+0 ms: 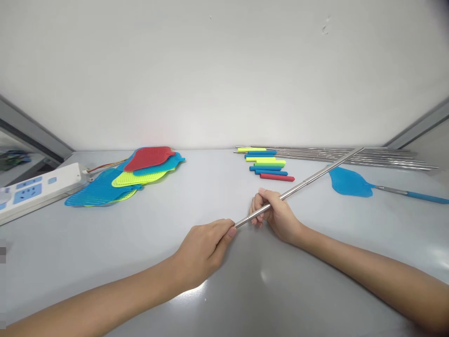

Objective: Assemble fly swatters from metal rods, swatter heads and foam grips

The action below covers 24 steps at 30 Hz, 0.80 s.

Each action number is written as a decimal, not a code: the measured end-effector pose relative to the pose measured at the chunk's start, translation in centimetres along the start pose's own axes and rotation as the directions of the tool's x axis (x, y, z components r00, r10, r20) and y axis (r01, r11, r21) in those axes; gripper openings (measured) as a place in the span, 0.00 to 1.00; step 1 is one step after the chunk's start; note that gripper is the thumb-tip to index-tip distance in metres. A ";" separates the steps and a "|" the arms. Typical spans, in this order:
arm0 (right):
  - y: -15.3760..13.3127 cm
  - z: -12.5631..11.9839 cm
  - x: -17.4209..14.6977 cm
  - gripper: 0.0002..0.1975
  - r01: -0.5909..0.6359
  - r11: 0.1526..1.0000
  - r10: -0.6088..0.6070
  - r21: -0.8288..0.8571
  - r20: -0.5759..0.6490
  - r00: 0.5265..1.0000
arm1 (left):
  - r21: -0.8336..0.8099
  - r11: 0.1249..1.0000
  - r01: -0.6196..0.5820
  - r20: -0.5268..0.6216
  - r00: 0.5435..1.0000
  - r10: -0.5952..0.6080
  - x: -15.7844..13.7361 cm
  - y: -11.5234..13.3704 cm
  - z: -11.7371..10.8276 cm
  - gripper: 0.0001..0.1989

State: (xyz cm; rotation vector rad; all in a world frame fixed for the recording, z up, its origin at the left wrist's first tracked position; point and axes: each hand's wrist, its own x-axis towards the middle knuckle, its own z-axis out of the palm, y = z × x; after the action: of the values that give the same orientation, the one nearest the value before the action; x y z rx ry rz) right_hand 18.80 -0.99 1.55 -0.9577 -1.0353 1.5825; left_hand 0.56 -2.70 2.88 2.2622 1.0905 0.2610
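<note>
A thin silver telescopic rod (294,189), partly drawn out in stepped sections, slants up from centre to the right. My left hand (206,248) is closed around its lower, thinner end, with thumb and fingers pressed together. Further up, my right hand (275,213) has its fingers curled under the rod, which crosses over them beside the thumb. The upper end of the rod overlaps a bundle of similar metal rods (389,159) by the wall. Right of my right hand lies a finished-looking blue fly swatter (352,182), its paddle joined to a metal shaft and blue handle.
Several coloured handle sleeves (277,177) lie in a row at the back, some near the rods' ends. At left, blue, yellow and red swatter paddles (149,159) are piled beside a white power strip (72,180). A pale wall (224,84) bounds the grey table (115,243).
</note>
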 end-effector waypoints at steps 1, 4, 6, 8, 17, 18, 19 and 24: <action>0.0 0.0 0.0 0.22 0.000 1.000 0.000 -0.013 -0.002 1.000 | 0.013 1.000 -0.003 0.003 1.000 0.003 0.0 0.0 0.0 0.15; 0.0 0.0 0.0 0.22 -0.002 1.000 0.002 -0.029 -0.002 1.000 | 0.032 0.999 0.011 0.010 1.000 -0.012 0.1 0.0 0.1 0.15; -0.1 0.0 0.0 0.22 -0.005 1.000 0.005 -0.016 0.001 1.000 | 0.031 0.999 0.018 0.013 1.000 -0.019 0.1 0.1 0.0 0.14; -0.2 0.1 0.0 0.22 -0.007 1.000 0.007 -0.002 0.004 1.000 | 0.032 0.999 0.018 0.009 1.000 -0.018 0.1 0.2 0.0 0.14; -0.1 0.0 0.0 0.22 -0.014 1.000 0.015 -0.020 0.026 1.000 | 0.066 0.997 0.045 -0.023 0.999 -0.044 0.0 0.2 0.2 0.12; -0.1 0.0 0.0 0.22 -0.015 1.000 0.016 -0.028 0.027 1.000 | 0.078 0.996 0.042 -0.024 0.999 -0.041 0.0 0.2 0.2 0.12; -0.1 0.0 0.0 0.22 -0.015 0.999 0.016 -0.035 0.028 0.999 | 0.089 0.995 0.041 -0.022 0.999 -0.039 0.0 0.2 0.2 0.13; -0.2 0.1 -0.1 0.22 -0.019 0.998 0.021 -0.052 0.025 0.999 | 0.130 0.991 0.032 0.001 0.999 -0.032 0.1 0.3 0.1 0.13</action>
State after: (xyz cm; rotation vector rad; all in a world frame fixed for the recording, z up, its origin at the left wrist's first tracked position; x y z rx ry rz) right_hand 18.77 -1.04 1.82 -0.9881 -1.0920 1.5946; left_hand 0.84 -2.80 2.94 2.3555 1.1717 0.1779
